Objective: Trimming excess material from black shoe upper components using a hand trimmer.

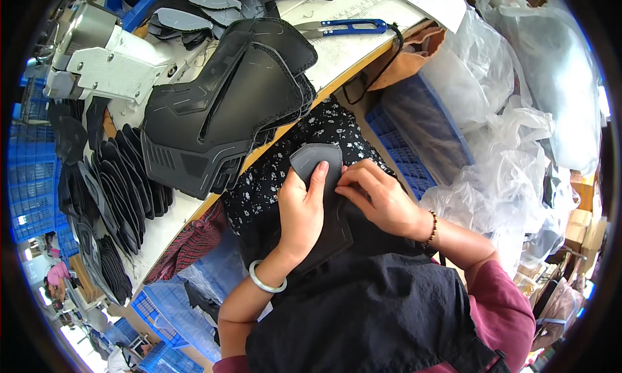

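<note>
Tabletop: black panels stacked by near edge. Left hand pinches grey piece, rim already stitched; right hand fingertips together, hold unclear.

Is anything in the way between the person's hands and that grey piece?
Nothing visible: the left hand holds the grey piece, thumb on top, and the right hand is at its right edge.

White machine head on my table, to the left. Blue-handled snips lie near the table's wood edge, white sheet beyond. Brown pouch hangs just off that edge. On my right: blue crate, cloudy plastic bags beside it. Far left, I think, a person in pink; too small to be sure.
</note>
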